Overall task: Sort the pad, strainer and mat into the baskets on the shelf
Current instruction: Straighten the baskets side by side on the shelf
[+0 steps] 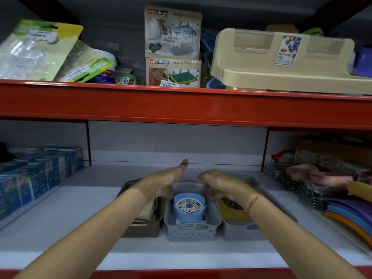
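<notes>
Three baskets stand side by side on the white lower shelf. The brown basket [141, 230] on the left holds a beige item [149, 211]. A blue item with a round floral label [189, 207] sits in the middle grey basket [191, 231]. In the right grey basket [241, 231] lies a yellow pack with a dark mesh strainer [231, 204]. My left hand [167, 182] hovers over the gap between the brown and middle baskets, thumb raised, fingers curled down. Above the right basket's far end my right hand [221, 186] has its fingers curled down. Neither hand visibly holds anything.
Blue boxes [36, 174] fill the shelf's left bay. Wire racks and coloured mats [346, 210] fill the right bay. The red shelf beam [181, 105] runs overhead, with packaged goods and a beige stand [281, 63] above it.
</notes>
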Available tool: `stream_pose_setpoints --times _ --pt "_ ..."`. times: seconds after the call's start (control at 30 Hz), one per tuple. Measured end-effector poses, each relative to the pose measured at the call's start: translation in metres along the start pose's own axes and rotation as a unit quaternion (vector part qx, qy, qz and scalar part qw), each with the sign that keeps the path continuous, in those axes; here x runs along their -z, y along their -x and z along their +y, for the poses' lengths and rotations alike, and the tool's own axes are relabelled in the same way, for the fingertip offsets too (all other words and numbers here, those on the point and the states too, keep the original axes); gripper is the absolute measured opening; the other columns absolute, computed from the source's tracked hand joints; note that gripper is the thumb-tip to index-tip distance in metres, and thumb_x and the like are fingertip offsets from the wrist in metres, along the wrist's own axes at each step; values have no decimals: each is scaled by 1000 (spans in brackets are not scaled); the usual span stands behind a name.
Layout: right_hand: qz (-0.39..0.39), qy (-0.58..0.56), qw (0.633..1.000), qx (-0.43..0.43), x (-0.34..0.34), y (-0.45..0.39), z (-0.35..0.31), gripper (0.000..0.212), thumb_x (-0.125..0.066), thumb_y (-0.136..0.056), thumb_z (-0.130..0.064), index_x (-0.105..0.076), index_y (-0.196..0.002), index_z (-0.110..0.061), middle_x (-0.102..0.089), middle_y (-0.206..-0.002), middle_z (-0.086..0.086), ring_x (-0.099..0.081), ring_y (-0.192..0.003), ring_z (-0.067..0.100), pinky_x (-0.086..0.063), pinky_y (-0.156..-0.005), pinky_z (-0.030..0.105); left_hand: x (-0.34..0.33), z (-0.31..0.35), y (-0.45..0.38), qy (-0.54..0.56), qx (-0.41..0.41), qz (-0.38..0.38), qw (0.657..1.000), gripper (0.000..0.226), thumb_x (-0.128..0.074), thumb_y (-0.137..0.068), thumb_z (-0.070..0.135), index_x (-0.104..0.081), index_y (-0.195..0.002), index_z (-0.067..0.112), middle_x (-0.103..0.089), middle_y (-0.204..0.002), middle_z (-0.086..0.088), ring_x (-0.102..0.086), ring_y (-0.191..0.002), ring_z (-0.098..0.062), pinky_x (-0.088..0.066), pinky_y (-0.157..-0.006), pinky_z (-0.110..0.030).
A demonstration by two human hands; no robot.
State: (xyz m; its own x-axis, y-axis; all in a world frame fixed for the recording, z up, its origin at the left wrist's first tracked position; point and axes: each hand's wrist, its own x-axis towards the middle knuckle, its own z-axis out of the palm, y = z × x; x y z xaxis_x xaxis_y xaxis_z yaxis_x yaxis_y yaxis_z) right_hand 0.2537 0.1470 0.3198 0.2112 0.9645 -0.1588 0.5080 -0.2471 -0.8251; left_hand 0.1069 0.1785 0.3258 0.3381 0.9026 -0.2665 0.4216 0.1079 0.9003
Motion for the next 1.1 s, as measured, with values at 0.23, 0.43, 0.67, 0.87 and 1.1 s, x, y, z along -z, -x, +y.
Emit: stream_pose_setpoints --times 0.23,0.43,0.67,0.87,1.1 --pt "-78 -234 968 33 -41 5 -36 43 -49 -97 -28 -45 -132 -5 -55 -128 26 -56 -117 38 -48 -99 41 65 -29 20 34 -34 52 997 79 -34 -86 68 -16 -149 24 -15 -159 -7 -22 -142 -33 -23 -117 -47" --pt "-151 -290 944 -35 -97 18 -50 20 -39 -101 -26 -53 -103 -12 -61 -81 14 -62 -75 23 -54 -60 28 86 -57 20 62 21 12 998 63 -27 -93 60 -55 -122 11 -65 -101 -8 -63 -79 -18 -54 -53 -23" --pt "-150 -271 948 -69 -112 22 -58 52 -38 -101 -32 -28 -144 -6 -43 -142 27 -49 -126 36 -40 -105 40 90 -61 7 55 64 43 995 82 -24 -86 71 -33 -140 11 -56 -120 -18 -58 -97 -31 -49 -87 -39" --pt "-144 -238 958 -74 -112 21 -63 57 -38 -100 -36 -25 -146 -6 -38 -145 29 -46 -129 38 -40 -99 38 96 -60 11 62 96 24 993 91 -24 -84 74 -23 -146 8 -34 -145 -30 -41 -129 -41 -35 -104 -48" --pt "-134 -241 958 -75 -116 31 -69 53 -37 -102 -33 -25 -146 -7 -41 -144 26 -45 -132 36 -42 -93 37 100 -61 16 66 93 24 993 91 -28 -84 72 -15 -148 9 -30 -146 -33 -37 -131 -45 -32 -109 -50"
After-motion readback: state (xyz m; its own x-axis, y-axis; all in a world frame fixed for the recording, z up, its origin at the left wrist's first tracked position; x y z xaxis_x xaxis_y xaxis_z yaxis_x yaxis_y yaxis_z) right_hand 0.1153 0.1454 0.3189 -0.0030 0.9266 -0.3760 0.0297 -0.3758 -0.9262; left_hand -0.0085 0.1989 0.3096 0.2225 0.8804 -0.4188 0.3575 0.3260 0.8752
